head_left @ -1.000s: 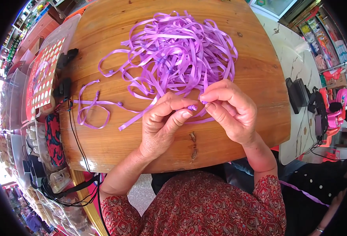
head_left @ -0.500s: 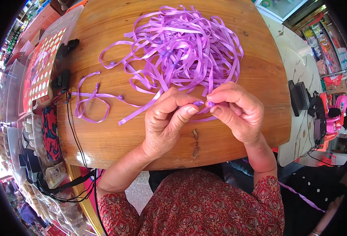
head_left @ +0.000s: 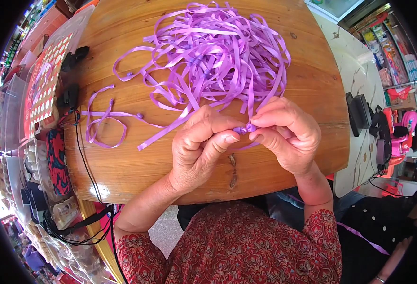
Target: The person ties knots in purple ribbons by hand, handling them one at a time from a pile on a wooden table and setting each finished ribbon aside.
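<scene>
Both hands are over the near half of the wooden table, fingertips almost meeting. My left hand (head_left: pixel 194 149) is closed, thumb and forefinger pinching a small dark-purple knotted bit of ribbon (head_left: pixel 239 130). Closed in a pinch too, my right hand (head_left: pixel 289 135) holds a small rolled loop of purple ribbon (head_left: pixel 251 127) that meets the knotted bit. From there a strip runs up toward a big tangled pile of purple ribbons (head_left: pixel 227 57) just beyond my hands. Left of the pile lies a looser length of ribbon (head_left: pixel 106 125) with small knots along it.
Dark adapters with cords (head_left: pixel 69 97) sit along the wooden table's (head_left: pixel 137 177) left edge, by a dotted red-and-white box (head_left: pixel 47 94) and clear bins. At right is a marbled white surface (head_left: pixel 357 156) with black boxes (head_left: pixel 359 113). Another person's arm (head_left: pixel 393 258) shows at lower right.
The bits of ribbon at my fingertips have come together, closing the small gap between them. The rolled loop in my right hand now shows its open end. The view has shifted slightly.
</scene>
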`<state>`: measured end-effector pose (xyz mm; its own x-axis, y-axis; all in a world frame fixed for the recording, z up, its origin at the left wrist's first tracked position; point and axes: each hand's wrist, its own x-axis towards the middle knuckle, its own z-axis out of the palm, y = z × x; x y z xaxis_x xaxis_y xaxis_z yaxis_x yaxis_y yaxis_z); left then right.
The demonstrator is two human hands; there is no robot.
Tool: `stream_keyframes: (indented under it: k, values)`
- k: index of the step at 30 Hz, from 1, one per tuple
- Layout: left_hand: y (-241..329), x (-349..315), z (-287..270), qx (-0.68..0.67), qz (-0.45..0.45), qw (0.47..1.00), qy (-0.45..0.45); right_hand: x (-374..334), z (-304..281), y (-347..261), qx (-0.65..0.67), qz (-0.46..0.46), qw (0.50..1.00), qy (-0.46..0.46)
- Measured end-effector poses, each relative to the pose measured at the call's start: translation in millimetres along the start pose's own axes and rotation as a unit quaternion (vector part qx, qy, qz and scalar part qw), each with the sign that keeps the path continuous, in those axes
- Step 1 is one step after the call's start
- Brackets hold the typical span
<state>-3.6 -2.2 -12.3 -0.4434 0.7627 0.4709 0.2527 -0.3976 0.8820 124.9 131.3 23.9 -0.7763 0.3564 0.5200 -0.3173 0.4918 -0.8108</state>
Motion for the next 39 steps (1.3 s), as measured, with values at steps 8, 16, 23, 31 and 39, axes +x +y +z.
stream_keyframes:
  k: [8, 16, 23, 31, 39]
  values:
    - [3.2, -1.2, 0.0, 0.033, -0.024, 0.999, 0.003, 2.2, -4.1, 5.7, -0.038, -0.057, 0.997, -0.038]
    - [6.5, -3.0, 0.6, 0.043, -0.031, 0.999, 0.000, 3.1, -3.4, 2.0, -0.054, -0.037, 0.996, -0.057]
    - [0.8, -9.4, 6.3, 0.022, -0.030, 0.999, -0.006, 0.7, -3.6, 7.4, -0.033, -0.035, 0.997, -0.067]
    - [1.7, -19.7, 11.7, -0.128, -0.130, 0.982, 0.037, 3.0, -3.5, 3.2, -0.056, -0.097, 0.989, -0.097]
    - [-0.7, -23.5, 13.8, -0.170, -0.130, 0.976, 0.027, 0.4, -0.8, 1.8, -0.093, -0.119, 0.985, -0.079]
